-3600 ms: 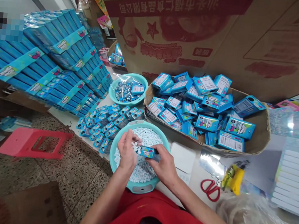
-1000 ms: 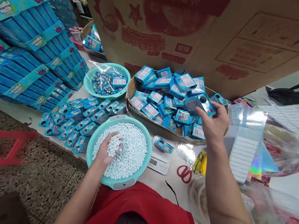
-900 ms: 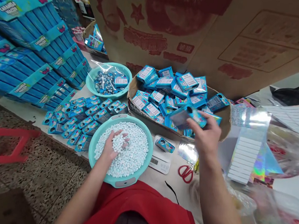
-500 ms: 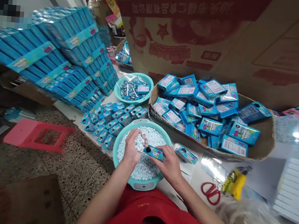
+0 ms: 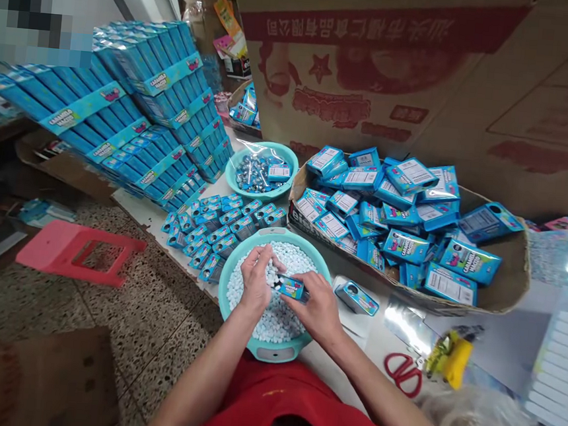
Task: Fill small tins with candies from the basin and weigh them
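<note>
A teal basin [image 5: 228, 281] full of small white candies [image 5: 274, 321] stands right in front of me. Over it, my left hand [image 5: 257, 280] is cupped around some of the candies, at the holed end of a small blue candy box [image 5: 291, 287]. My right hand [image 5: 318, 305] grips that box from its right side, fingers wrapped round it. Some candies sit at the box's opening. Another blue box [image 5: 357, 298] lies on the table just right of the basin. Left of the basin, several small blue boxes [image 5: 220, 234] stand in rows with their holed ends up.
An open carton [image 5: 512, 273] heaped with blue boxes stands at right. Behind lies a second teal basin [image 5: 232, 180] with wrapped pieces. Stacked display packs [image 5: 164, 110] rise at left. Red-handled scissors [image 5: 403, 374] and a yellow tool [image 5: 457, 364] lie near my right arm.
The view has shifted slightly, so the surroundings sit a little further right. My left hand has tipped closer over the box's opening, and its palm shows less. My right hand still holds the box.
</note>
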Demonstrator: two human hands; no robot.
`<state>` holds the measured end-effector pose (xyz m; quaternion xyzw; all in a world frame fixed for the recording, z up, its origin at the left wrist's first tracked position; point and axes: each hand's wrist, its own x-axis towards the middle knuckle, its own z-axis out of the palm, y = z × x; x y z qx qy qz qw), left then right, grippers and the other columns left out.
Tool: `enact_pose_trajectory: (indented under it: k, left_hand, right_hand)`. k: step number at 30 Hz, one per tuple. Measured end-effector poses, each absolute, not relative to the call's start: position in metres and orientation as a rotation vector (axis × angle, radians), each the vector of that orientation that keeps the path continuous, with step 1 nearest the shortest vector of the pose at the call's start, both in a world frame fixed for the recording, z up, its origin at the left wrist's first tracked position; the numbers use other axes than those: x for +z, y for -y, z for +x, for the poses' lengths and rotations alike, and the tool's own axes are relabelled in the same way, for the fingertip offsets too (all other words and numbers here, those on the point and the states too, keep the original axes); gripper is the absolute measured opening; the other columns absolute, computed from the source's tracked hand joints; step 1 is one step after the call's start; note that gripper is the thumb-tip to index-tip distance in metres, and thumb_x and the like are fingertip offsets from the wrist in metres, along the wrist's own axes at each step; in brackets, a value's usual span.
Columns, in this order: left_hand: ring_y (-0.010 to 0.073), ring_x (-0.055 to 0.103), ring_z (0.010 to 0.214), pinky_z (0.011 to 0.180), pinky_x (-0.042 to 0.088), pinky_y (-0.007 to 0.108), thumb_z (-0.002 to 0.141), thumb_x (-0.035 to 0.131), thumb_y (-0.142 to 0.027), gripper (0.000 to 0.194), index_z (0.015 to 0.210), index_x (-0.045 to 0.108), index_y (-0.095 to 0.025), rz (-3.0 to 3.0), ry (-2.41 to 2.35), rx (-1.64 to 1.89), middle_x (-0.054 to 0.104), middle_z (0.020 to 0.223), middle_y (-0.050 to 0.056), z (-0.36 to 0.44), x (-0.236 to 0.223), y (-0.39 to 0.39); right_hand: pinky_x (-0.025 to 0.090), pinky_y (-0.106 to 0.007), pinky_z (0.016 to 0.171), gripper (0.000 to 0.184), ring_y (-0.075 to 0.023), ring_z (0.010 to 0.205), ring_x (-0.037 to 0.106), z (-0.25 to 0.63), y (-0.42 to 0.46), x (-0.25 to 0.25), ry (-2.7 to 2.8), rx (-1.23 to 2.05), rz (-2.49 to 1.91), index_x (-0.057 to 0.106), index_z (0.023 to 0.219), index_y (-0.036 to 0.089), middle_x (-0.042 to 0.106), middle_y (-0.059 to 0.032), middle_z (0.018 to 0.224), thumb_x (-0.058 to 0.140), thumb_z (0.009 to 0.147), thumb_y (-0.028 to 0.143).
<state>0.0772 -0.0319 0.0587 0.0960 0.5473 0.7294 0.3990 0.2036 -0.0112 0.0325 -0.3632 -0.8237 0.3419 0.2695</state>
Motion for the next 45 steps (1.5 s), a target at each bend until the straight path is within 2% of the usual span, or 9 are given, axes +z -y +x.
enact_pose_trajectory:
  k: [7,12,26,31,35,38,41,43,45]
  left_hand:
    - [0.008,0.048,0.046,0.048,0.038,0.022,0.072,0.065,-0.044,0.033,0.062,0.051,-0.016,0.287,-1.413,1.837,0.05,0.055,-0.003,0.078,0.054,0.03]
    - [0.0093,0.049,0.047,0.052,0.041,0.023,0.075,0.062,-0.046,0.038,0.054,0.05,-0.016,0.338,-1.48,1.832,0.048,0.049,-0.002,0.077,0.052,0.032]
    - [0.0085,0.051,0.049,0.051,0.043,0.021,0.076,0.061,-0.047,0.035,0.063,0.052,-0.016,0.341,-1.461,1.892,0.051,0.056,-0.003,0.08,0.047,0.03]
    - [0.0085,0.05,0.043,0.046,0.041,0.021,0.078,0.058,-0.048,0.033,0.069,0.053,-0.017,0.375,-1.393,1.847,0.052,0.055,-0.003,0.085,0.06,0.031]
    - [0.0087,0.049,0.046,0.051,0.044,0.023,0.08,0.055,-0.047,0.031,0.071,0.054,-0.017,0.388,-1.376,1.923,0.052,0.057,-0.002,0.077,0.07,0.036]
    - [0.0124,0.055,0.057,0.06,0.048,0.027,0.084,0.044,-0.049,0.035,0.074,0.056,-0.018,0.552,-1.678,1.825,0.056,0.062,0.0,0.057,0.048,0.037]
    - [0.02,0.061,0.085,0.082,0.047,0.036,0.085,0.043,-0.046,0.033,0.079,0.061,-0.019,0.998,-2.087,1.234,0.065,0.084,0.006,0.036,0.004,0.035]
    - [0.0236,0.054,0.106,0.096,0.039,0.039,0.083,0.05,-0.041,0.026,0.089,0.064,-0.02,1.179,-2.162,0.966,0.064,0.103,0.008,0.031,-0.025,0.032]
    - [0.025,0.045,0.118,0.101,0.033,0.041,0.083,0.052,-0.039,0.029,0.103,0.062,-0.021,1.274,-2.233,0.79,0.057,0.12,0.009,0.035,-0.044,0.028]
  right_hand:
    - [0.045,-0.037,0.074,0.028,-0.0252,0.085,0.058,0.202,0.011,0.032,2.252,0.996,-0.996,0.061,0.093,0.022,0.065,-0.0051,0.087,0.072,0.07,0.031]
    - [0.046,-0.037,0.075,0.027,-0.0247,0.086,0.059,0.201,0.011,0.031,2.179,1.023,-1.029,0.061,0.093,0.022,0.064,-0.0047,0.087,0.071,0.07,0.033]
    - [0.045,-0.038,0.075,0.029,-0.0254,0.087,0.059,0.199,0.008,0.033,2.178,1.02,-1.032,0.062,0.094,0.022,0.065,-0.0051,0.088,0.074,0.068,0.028]
    - [0.046,-0.039,0.077,0.029,-0.0255,0.087,0.059,0.197,0.012,0.036,2.112,1.071,-1.028,0.063,0.093,0.022,0.066,-0.0053,0.088,0.075,0.067,0.027]
    - [0.046,-0.038,0.078,0.028,-0.0242,0.088,0.06,0.203,0.01,0.039,1.988,1.134,-0.958,0.062,0.095,0.024,0.065,-0.0049,0.09,0.073,0.071,0.033]
    - [0.047,-0.037,0.077,0.028,-0.0236,0.086,0.06,0.218,0.007,0.042,1.913,1.149,-0.988,0.062,0.094,0.024,0.065,-0.0052,0.091,0.071,0.072,0.039]
    - [0.048,-0.036,0.075,0.03,-0.0226,0.085,0.061,0.238,0.006,0.05,1.883,1.123,-1.019,0.063,0.095,0.024,0.065,-0.0048,0.092,0.072,0.071,0.04]
    - [0.048,-0.035,0.076,0.031,-0.0219,0.087,0.061,0.249,0.006,0.059,1.866,1.074,-1.018,0.063,0.096,0.024,0.065,-0.0043,0.093,0.073,0.071,0.038]
    - [0.048,-0.034,0.078,0.031,-0.0215,0.088,0.06,0.255,0.006,0.067,1.843,1.008,-1.032,0.062,0.098,0.024,0.064,-0.0041,0.095,0.073,0.071,0.036]
